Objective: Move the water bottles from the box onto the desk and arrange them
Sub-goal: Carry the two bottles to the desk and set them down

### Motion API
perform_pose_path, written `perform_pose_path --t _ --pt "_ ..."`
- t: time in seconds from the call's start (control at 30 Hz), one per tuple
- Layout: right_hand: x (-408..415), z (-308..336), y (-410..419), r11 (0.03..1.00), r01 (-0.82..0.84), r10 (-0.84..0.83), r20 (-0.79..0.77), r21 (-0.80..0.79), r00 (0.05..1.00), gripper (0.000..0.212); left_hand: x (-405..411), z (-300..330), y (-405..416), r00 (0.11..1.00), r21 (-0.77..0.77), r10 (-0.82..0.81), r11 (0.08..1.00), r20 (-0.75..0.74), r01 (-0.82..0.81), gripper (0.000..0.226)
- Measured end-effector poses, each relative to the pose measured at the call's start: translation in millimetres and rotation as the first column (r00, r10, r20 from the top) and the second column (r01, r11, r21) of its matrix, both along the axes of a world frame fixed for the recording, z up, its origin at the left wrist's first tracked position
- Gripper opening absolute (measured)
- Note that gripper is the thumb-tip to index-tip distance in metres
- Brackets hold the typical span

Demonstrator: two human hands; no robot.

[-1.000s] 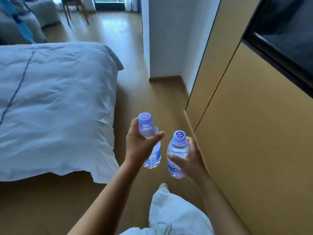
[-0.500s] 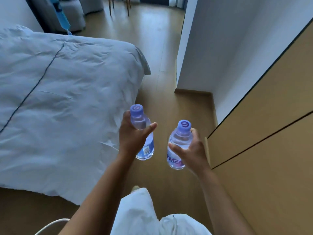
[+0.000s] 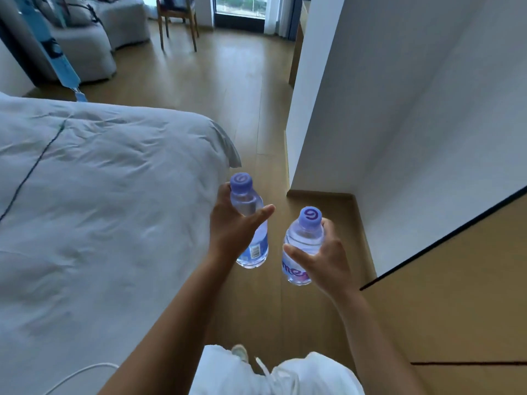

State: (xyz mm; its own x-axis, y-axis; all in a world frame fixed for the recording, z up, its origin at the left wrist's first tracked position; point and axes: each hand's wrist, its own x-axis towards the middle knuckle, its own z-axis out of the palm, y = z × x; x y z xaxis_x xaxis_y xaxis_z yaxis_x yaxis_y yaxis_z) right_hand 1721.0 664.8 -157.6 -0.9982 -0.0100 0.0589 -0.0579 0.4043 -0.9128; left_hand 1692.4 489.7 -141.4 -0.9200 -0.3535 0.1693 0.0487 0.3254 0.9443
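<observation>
I carry two small clear water bottles with purple caps over the wooden floor. My left hand (image 3: 232,229) grips the left bottle (image 3: 251,223) around its body, thumb across the front. My right hand (image 3: 323,260) grips the right bottle (image 3: 303,240), which bears a purple label. Both bottles are held upright in front of me, a little apart. No box and no desk top can be made out in this view.
A bed with a white duvet (image 3: 99,209) fills the left. A white wall corner (image 3: 328,109) and tan wooden panels (image 3: 456,309) stand on the right. A floor passage (image 3: 256,109) runs ahead to a wooden chair (image 3: 178,21), a grey sofa (image 3: 94,44) and a window.
The view has swung left and lifted, showing more of the passage, chair and window. Both hands keep their hold on the bottles and stay in front of me.
</observation>
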Motion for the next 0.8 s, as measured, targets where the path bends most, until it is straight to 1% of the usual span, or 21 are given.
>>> perform_pose_path --t 0.17,0.4,0.5,0.63,0.8 --pt "-84.8 -1.3 -16.4 1.000 0.007 -0.007 -0.009 0.009 1.000 0.054 -85.7 -1.3 -18.6 1.000 -0.007 -0.026 1.000 0.006 0.026 0.051" --pt "-221.1 -19.5 -33.9 1.000 -0.023 0.023 0.011 -0.010 1.000 0.056 -221.1 -8.6 -32.6 0.999 -0.058 -0.053 0.997 0.006 0.053 0.054" --pt "-302.1 -23.8 -35.3 0.999 -0.045 0.046 0.028 -0.013 0.999 0.057 -298.9 -9.4 -32.9 0.999 -0.061 -0.051 0.997 0.006 0.051 0.056" --pt "-413.1 -13.2 -36.3 0.996 -0.087 0.087 0.033 -0.018 0.996 0.058 -398.1 -2.0 -31.4 1.000 -0.077 -0.017 0.997 0.012 0.018 0.057" --pt "-532.7 -0.3 -43.0 0.995 -0.102 0.102 -0.017 -0.015 0.995 0.060 -510.6 8.5 -38.3 1.000 -0.074 0.006 0.997 0.012 -0.005 0.057"
